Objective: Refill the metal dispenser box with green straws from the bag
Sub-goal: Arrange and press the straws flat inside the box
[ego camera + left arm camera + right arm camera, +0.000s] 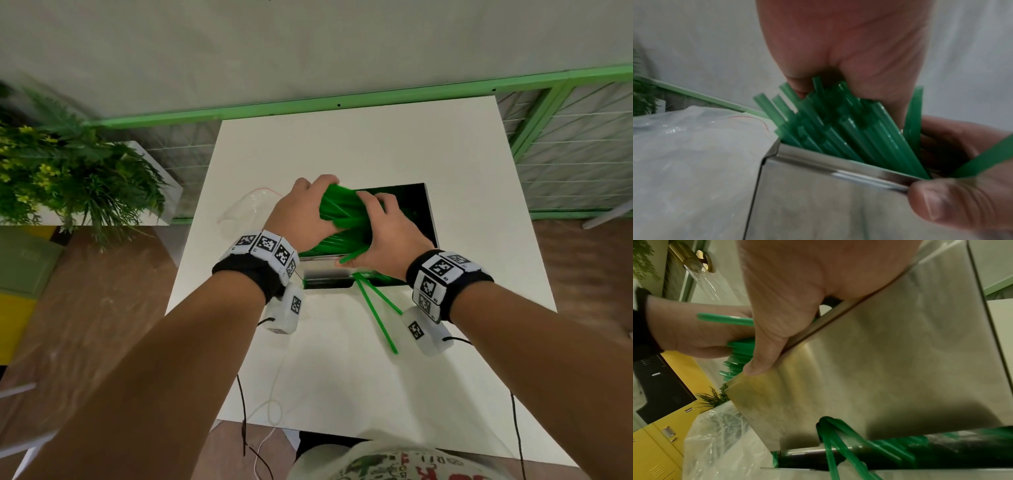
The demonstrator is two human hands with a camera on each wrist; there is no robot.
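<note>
The metal dispenser box stands open-topped in the middle of the white table. A bundle of green straws leans slanted into its top. My left hand grips the bundle's upper ends; the left wrist view shows the straws fanning out under my palm above the box. My right hand holds the bundle from the right, thumb against the outside of the box's front wall. Two loose straws stick out of the front slot onto the table. The clear bag lies left of the box.
A leafy plant in a white planter sits off the table's left side. A green-framed wire fence runs behind and to the right of the table. Cables hang from my wrists over the table's near edge.
</note>
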